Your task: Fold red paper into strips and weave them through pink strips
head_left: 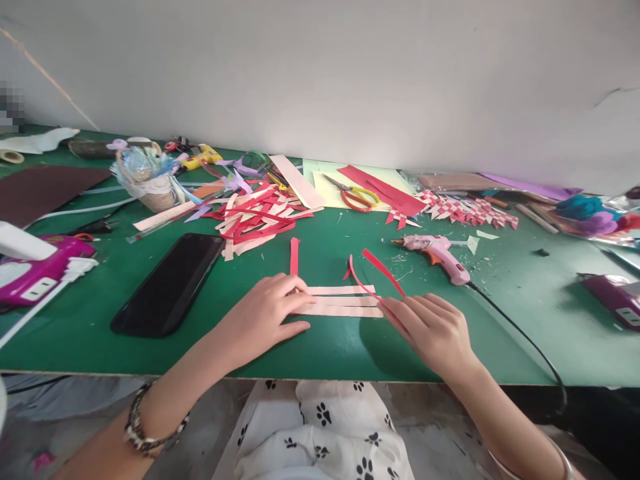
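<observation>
Several pale pink paper strips (345, 311) lie side by side on the table in front of me. My left hand (273, 303) rests on their left ends, thumb stretched apart, pressing them down. A red paper strip (295, 257) sticks up from under those fingers, crossing the pink ones. My right hand (433, 327) is closed in a pinch at the strips' right ends. From its fingers a thin red strip (361, 283) curves up and left, and another red strip (384, 272) slants up. The fingertips of my right hand are partly hidden.
A black phone (170, 283) lies left, a pink glue gun (437, 253) right, its cord over the edge. Behind are piled paper strips (260, 217), scissors (357, 195), woven checkered pieces (465, 208) and a wrapped pot (150, 180). Magenta power sockets (45, 267) stand far left.
</observation>
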Demonstrator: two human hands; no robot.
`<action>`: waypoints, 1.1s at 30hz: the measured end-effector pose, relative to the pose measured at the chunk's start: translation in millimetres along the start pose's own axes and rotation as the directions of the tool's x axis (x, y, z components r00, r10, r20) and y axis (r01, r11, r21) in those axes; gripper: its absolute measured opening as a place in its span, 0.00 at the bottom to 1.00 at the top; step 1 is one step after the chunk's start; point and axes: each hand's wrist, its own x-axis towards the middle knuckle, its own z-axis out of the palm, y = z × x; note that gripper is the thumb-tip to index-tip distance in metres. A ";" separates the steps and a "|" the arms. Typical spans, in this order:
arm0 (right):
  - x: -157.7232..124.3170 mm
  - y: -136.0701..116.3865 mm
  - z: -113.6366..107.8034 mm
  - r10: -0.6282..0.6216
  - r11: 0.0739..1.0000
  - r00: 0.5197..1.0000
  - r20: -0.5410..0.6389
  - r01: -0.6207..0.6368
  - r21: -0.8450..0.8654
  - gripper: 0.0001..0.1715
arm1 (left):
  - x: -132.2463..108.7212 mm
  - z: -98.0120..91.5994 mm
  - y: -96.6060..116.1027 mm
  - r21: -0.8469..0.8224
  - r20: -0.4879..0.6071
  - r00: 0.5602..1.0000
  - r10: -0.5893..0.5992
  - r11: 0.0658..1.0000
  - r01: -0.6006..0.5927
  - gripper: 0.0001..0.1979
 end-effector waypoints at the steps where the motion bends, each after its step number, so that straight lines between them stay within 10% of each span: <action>1: -0.8 -1.4 -0.5 -0.029 0.999 1.000 -0.007 0.028 -0.020 0.06 | 4.1 -0.4 1.2 0.006 0.040 0.999 0.019 1.000 -0.020 0.09; 16: -18.8 -1.7 0.9 0.006 0.998 0.996 0.088 -0.011 0.055 0.09 | 27.1 2.7 6.7 0.173 0.078 0.997 0.017 0.984 -0.030 0.07; 33: -21.8 -5.1 -3.3 0.094 0.965 0.948 0.305 -0.161 0.205 0.15 | 25.2 12.8 -0.3 -0.047 0.073 0.994 -0.079 0.995 0.083 0.07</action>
